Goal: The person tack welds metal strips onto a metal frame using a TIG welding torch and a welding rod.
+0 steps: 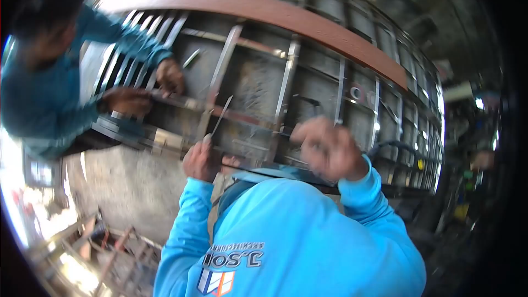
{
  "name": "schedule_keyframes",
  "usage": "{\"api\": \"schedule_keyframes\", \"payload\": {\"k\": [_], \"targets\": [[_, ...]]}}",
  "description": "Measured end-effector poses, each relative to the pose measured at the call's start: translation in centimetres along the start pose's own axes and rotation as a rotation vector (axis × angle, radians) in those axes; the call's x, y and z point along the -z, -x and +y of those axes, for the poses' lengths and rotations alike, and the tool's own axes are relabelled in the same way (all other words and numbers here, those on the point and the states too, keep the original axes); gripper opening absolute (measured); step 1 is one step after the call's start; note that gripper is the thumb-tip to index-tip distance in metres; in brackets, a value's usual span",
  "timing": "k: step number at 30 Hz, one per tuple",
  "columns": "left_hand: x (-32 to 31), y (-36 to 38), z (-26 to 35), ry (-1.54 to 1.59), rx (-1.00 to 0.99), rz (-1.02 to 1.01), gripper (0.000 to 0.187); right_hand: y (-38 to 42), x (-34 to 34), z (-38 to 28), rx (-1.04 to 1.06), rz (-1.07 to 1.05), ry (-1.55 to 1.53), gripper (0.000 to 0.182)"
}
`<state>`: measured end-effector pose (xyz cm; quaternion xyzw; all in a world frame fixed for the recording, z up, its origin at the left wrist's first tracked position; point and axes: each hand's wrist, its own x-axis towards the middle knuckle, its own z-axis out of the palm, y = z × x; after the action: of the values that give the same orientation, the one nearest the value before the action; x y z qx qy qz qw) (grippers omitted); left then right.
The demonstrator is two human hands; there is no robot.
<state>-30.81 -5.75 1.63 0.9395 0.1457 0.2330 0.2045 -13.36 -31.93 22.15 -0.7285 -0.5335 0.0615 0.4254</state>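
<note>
My left hand (200, 160) is closed at the near edge of a metal frame of crossing bars (286, 85). From its fingertips a thin, pale rod (222, 115) points up and away over the frame. My right hand (330, 148) is raised above the near side of the same frame, fingers curled and smeared by motion. I cannot tell whether it holds anything. Just beyond it a small dark hooked piece (308, 99) shows between the bars.
A long reddish-brown bar (264, 10) lies across the far part of the frame. At left, a co-worker in a teal sleeve (124, 38) has both hands (169, 76) at the bars. A roll-like ring (356, 93) and a dark curved cable (393, 144) lie at right.
</note>
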Motion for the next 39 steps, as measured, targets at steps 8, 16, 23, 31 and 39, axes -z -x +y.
{"api": "schedule_keyframes", "payload": {"k": [8,16,23,31,39], "targets": [[0.3,-1.3,-1.9,-0.142,0.15,0.026,0.033,12.2,-4.1,14.2,-0.857,0.07,0.475,0.055],[1.9,-7.4,-8.8,-0.284,0.223,-0.146,0.028,11.8,-6.4,14.3,-0.942,0.038,0.462,0.071],[2.9,-7.8,-11.4,-0.229,0.142,-0.128,0.023,11.3,-7.2,14.2,-1.049,0.073,0.483,0.072],[6.6,-1.3,-11.9,-0.272,0.147,0.125,0.037,4.9,-3.5,8.0,-0.816,0.388,0.311,0.061],[6.7,0.8,-11.7,-0.211,0.291,0.146,0.032,-8.7,-7.5,-3.2,-0.344,0.051,-0.282,0.072]]}}
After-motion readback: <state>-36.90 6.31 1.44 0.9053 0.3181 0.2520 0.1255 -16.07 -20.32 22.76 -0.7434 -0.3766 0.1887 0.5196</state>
